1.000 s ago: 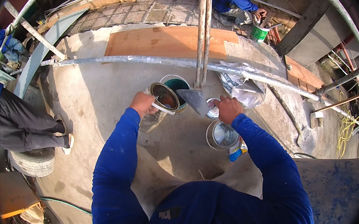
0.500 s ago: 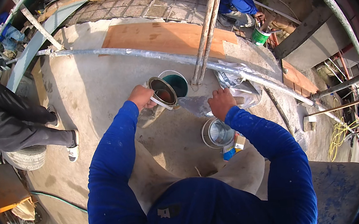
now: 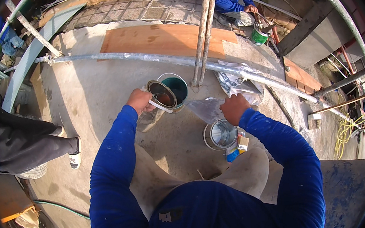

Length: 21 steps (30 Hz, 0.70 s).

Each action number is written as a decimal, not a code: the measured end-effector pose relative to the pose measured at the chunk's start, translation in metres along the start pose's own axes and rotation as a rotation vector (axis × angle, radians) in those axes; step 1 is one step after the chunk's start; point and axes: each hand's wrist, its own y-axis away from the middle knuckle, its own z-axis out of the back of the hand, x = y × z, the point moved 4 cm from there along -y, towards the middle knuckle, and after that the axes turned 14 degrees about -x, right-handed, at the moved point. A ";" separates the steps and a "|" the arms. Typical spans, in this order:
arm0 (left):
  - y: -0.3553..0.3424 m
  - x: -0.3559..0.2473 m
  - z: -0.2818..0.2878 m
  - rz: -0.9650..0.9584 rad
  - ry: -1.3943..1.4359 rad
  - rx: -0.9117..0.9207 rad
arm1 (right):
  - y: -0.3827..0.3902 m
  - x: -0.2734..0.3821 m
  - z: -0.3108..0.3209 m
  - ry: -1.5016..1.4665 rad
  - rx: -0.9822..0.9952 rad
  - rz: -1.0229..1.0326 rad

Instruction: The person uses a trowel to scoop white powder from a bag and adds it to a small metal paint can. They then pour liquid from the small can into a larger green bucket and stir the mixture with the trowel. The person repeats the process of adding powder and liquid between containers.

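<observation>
My left hand (image 3: 140, 102) is closed on the rim of a metal can (image 3: 162, 94), tilted toward me, with something reddish-brown inside. Just behind the can, on the concrete, stands a dark green bucket (image 3: 177, 88) with a pale rim. My right hand (image 3: 235, 107) grips a trowel (image 3: 206, 109); its grey, pointed blade reaches left toward the can, and its handle is hidden in my fingers. Below that hand sits an open silvery tin (image 3: 223, 134). Beside the tin lie a small tan block (image 3: 242, 143) and a blue-and-yellow packet (image 3: 233, 154).
A metal scaffold pipe (image 3: 150, 57) crosses ahead, meeting upright poles (image 3: 203, 36). Beyond lies a plywood sheet (image 3: 152, 39). A crumpled white sack (image 3: 239, 81) lies to the right. One person (image 3: 28, 130) stands left; another (image 3: 235, 1) crouches by a green bucket (image 3: 259, 36).
My right hand has shifted slightly right and nearer to me with the trowel. My left hand and the can have moved a little left. The view has tilted slightly.
</observation>
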 end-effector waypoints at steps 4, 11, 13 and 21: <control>0.001 0.001 0.001 0.001 0.004 -0.008 | 0.013 -0.018 0.008 -0.071 0.053 -0.017; -0.002 0.003 0.004 -0.005 -0.006 0.006 | 0.028 -0.065 0.003 -0.714 -0.168 -0.225; 0.000 0.004 0.007 0.012 -0.002 -0.006 | 0.033 -0.064 0.016 -0.917 -0.274 -0.233; 0.003 0.002 0.008 0.032 -0.027 -0.030 | 0.049 -0.016 -0.045 -1.125 -0.317 -0.308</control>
